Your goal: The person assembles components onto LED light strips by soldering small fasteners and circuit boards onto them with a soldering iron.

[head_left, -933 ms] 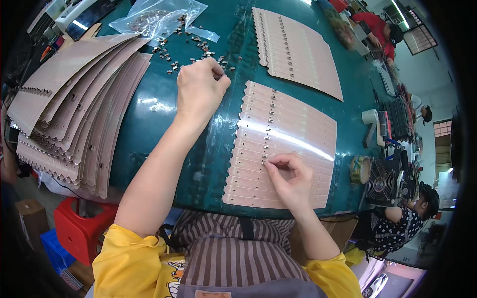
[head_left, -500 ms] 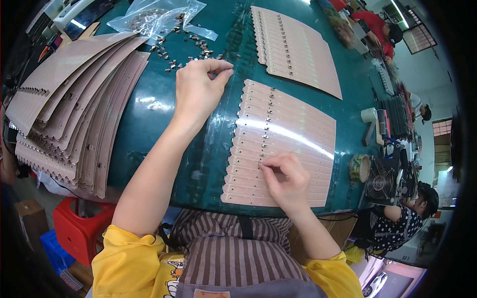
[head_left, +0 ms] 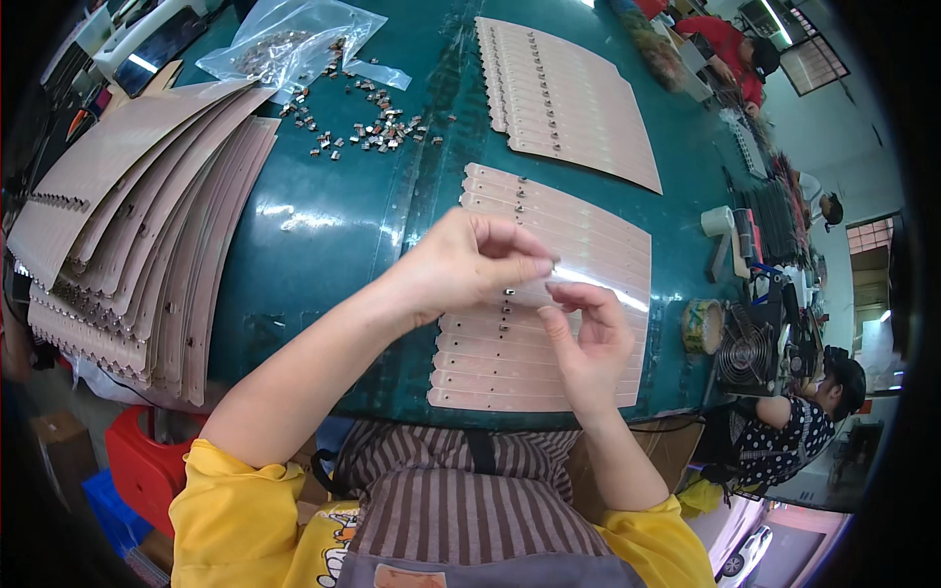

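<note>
Over the near pinkish-beige scalloped board (head_left: 470,367), my two hands meet close together. My left hand (head_left: 466,263) is closed in a pinch, with a tiny dark metal part (head_left: 556,262) just showing at its fingertips. My right hand (head_left: 595,348) is just below it, its thumb and forefinger slightly apart and nothing visible between them. Small metal parts sit in a row down the board; some spots lower in that line show only dark holes. A loose pile of the same small metal parts (head_left: 387,132) lies beyond my left hand.
A second board (head_left: 598,108) with a row of parts lies farther off. At left stands a fanned stack of boards (head_left: 186,235). Behind the loose parts is a clear plastic bag (head_left: 294,44). A tape roll (head_left: 703,326) and a small fan (head_left: 747,353) are at right; other people sit beyond.
My left hand has come from beside the loose pile to above the near board, meeting my right hand. My right hand has lifted off the row of parts, and its fingers have parted.
</note>
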The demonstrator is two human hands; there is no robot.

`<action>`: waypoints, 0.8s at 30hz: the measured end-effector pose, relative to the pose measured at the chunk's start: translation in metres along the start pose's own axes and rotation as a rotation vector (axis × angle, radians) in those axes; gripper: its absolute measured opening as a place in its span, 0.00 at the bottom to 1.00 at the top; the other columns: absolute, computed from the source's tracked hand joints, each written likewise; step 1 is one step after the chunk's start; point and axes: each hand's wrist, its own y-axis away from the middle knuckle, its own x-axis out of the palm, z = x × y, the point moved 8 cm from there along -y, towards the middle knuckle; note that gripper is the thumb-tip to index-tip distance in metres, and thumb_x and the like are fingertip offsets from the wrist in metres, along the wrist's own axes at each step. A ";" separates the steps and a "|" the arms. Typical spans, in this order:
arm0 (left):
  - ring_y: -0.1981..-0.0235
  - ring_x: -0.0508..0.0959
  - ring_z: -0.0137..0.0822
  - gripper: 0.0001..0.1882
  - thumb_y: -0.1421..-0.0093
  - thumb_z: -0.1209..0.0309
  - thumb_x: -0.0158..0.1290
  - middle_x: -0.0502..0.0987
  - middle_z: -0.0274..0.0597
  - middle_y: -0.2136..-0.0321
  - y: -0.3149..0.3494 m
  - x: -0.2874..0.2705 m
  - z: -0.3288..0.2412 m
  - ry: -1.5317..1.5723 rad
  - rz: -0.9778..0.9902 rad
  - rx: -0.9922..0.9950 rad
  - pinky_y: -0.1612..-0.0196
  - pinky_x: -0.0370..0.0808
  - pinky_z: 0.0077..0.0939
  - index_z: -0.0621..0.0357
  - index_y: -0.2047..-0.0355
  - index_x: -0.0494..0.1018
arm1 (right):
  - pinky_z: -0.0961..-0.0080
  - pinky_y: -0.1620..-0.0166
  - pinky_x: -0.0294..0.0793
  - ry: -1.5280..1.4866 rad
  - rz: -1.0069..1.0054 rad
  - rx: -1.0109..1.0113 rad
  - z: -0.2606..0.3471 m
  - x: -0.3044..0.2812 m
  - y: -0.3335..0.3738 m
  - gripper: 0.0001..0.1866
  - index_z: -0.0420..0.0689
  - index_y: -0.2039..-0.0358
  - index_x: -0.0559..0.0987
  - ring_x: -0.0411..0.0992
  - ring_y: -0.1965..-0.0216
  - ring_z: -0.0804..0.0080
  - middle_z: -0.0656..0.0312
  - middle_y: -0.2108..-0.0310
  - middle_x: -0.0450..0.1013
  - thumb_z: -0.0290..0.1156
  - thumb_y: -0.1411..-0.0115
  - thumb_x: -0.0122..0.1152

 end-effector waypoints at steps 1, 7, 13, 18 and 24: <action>0.68 0.76 0.23 0.11 0.45 0.72 0.58 0.78 0.41 0.69 0.002 0.008 0.003 0.041 0.059 -0.049 0.64 0.73 0.16 0.66 0.64 0.75 | 0.80 0.57 0.69 -0.133 -0.048 0.014 -0.002 -0.001 -0.002 0.11 0.37 0.65 0.76 0.70 0.63 0.76 0.61 0.67 0.73 0.17 0.50 0.63; 0.68 0.76 0.24 0.11 0.46 0.73 0.58 0.78 0.41 0.69 0.004 0.012 0.004 0.078 0.073 -0.106 0.64 0.74 0.16 0.66 0.64 0.75 | 0.79 0.53 0.68 -0.415 -0.116 0.143 -0.006 0.000 -0.006 0.11 0.35 0.63 0.74 0.70 0.61 0.74 0.59 0.63 0.72 0.16 0.48 0.60; 0.69 0.76 0.23 0.10 0.46 0.73 0.58 0.78 0.40 0.70 0.004 0.008 0.004 0.022 0.061 -0.075 0.65 0.74 0.16 0.67 0.65 0.75 | 0.80 0.56 0.68 -0.387 -0.134 0.194 -0.013 -0.003 -0.004 0.09 0.34 0.65 0.75 0.70 0.63 0.76 0.60 0.65 0.73 0.15 0.48 0.60; 0.74 0.78 0.26 0.07 0.51 0.73 0.58 0.79 0.44 0.75 0.005 -0.028 -0.028 -0.710 -0.312 0.097 0.69 0.73 0.19 0.62 0.71 0.78 | 0.82 0.60 0.69 -0.102 -0.073 0.047 -0.005 -0.008 -0.004 0.07 0.36 0.68 0.77 0.70 0.65 0.77 0.60 0.68 0.74 0.16 0.50 0.61; 0.71 0.74 0.46 0.08 0.52 0.71 0.58 0.75 0.47 0.77 0.026 -0.106 -0.056 -1.315 -1.006 0.393 0.65 0.70 0.37 0.62 0.73 0.75 | 0.80 0.65 0.71 0.179 0.207 -0.004 0.004 0.009 0.010 0.06 0.40 0.71 0.78 0.72 0.70 0.72 0.59 0.73 0.74 0.19 0.52 0.62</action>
